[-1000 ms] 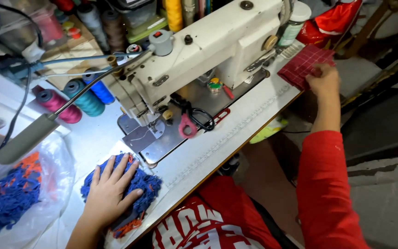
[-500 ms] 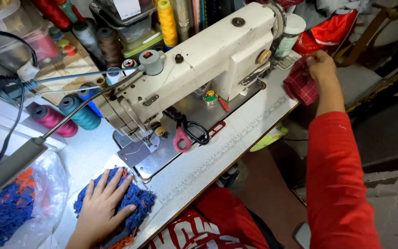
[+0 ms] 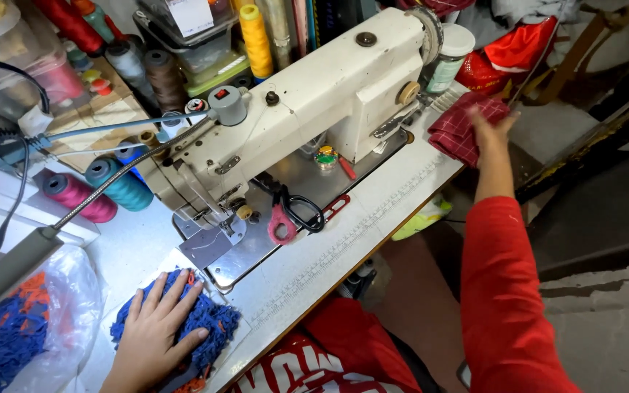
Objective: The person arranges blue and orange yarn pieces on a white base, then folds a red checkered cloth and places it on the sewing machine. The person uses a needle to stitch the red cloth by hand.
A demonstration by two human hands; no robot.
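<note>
My left hand (image 3: 153, 331) lies flat, fingers spread, on a pile of blue knitted fabric (image 3: 212, 324) with orange trim at the table's near left. My right hand (image 3: 491, 129) reaches to the far right end of the table and grips a red checked cloth (image 3: 456, 131), lifted beside the handwheel of the white sewing machine (image 3: 314, 102). The machine's needle and presser foot (image 3: 223, 225) stand just beyond the blue fabric. Black and red scissors (image 3: 296, 215) lie on the machine bed.
Thread cones in pink (image 3: 78, 196), teal (image 3: 118, 183) and yellow (image 3: 256, 36) stand behind the machine. A clear plastic bag (image 3: 23, 327) with more blue and orange fabric sits at left. A flexible lamp arm (image 3: 16, 262) crosses the left side. A red bag (image 3: 518, 47) lies at far right.
My right hand has lowered the red checked cloth toward the table's right end, where it now hangs more spread out. My left hand stays on the blue fabric.
</note>
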